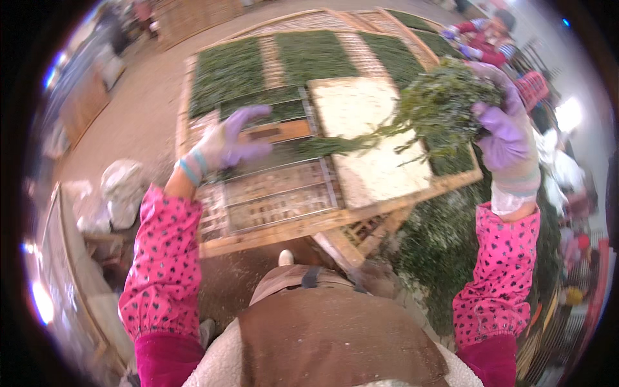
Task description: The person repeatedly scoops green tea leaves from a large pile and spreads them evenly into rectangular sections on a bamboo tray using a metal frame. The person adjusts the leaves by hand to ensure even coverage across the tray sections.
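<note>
My right hand [501, 138], in a white and lilac glove, is closed on a large loose bunch of stringy green leaves [435, 106], held over the right side of a wooden slatted rack [284, 235]. A thin trail of leaves stretches left from the bunch across a pale board [361, 138]. My left hand [238, 138], gloved alike, is open with fingers spread above a metal frame [280, 216] on the rack. An orange-brown wooden strip [277, 132] lies across that frame. Green leaves partly cover the frame's far part; slats show through its near part.
Flat rectangular beds of green leaves [313, 57] cover the rack's far side. A large leaf heap [438, 251] lies below right. Another person [480, 42] in purple gloves works at the far right corner. White bags [122, 190] stand at left.
</note>
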A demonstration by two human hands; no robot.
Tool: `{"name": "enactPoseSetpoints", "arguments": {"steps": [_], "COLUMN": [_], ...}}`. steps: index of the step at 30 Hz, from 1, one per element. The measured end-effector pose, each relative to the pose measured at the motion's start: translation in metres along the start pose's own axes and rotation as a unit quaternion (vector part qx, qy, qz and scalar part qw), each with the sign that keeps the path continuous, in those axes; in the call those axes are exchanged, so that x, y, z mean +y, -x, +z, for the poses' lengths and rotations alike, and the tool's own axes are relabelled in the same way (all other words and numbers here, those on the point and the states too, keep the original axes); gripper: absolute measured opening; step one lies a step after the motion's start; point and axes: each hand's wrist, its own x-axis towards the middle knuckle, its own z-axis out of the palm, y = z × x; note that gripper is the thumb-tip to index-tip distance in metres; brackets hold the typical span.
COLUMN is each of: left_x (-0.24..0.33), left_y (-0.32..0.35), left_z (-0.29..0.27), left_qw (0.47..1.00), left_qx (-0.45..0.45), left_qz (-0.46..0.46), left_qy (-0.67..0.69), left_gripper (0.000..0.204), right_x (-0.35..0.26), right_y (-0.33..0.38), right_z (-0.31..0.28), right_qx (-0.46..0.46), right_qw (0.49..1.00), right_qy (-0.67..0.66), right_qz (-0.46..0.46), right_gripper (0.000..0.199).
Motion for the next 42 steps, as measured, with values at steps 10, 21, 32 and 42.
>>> {"name": "enactPoseSetpoints", "arguments": {"steps": [10, 21, 32, 42], "left_x": [-0.029, -0.052, -0.046, -0.084], "left_y": [0.006, 0.057, 0.034, 0.103], "left_z": [0.010, 0.055, 0.078, 0.030], "left_qw": [0.975, 0.960, 0.955, 0.934], "left_qx": [-0.003, 0.087, 0.054, 0.098], "left_qz": [-0.151, 0.051, 0.074, 0.047], "left_qy": [0.164, -0.263, -0.282, -0.340], "left_gripper": [0.047, 0.042, 0.038, 0.033], "right_x": [0.226, 0.279, 0.272, 0.269], "right_y": [-0.081, -0.021, -0.018, -0.014], "right_z": [0.162, 0.122, 0.113, 0.103], "right_qx": [-0.277, -0.284, -0.254, -0.275], "right_qw": [0.880, 0.707, 0.703, 0.665], "right_qy": [0.351, 0.621, 0.650, 0.687], "right_qz": [-0.161, -0.186, -0.135, -0.102], "right_gripper": [0.064, 0.036, 0.035, 0.041]}}
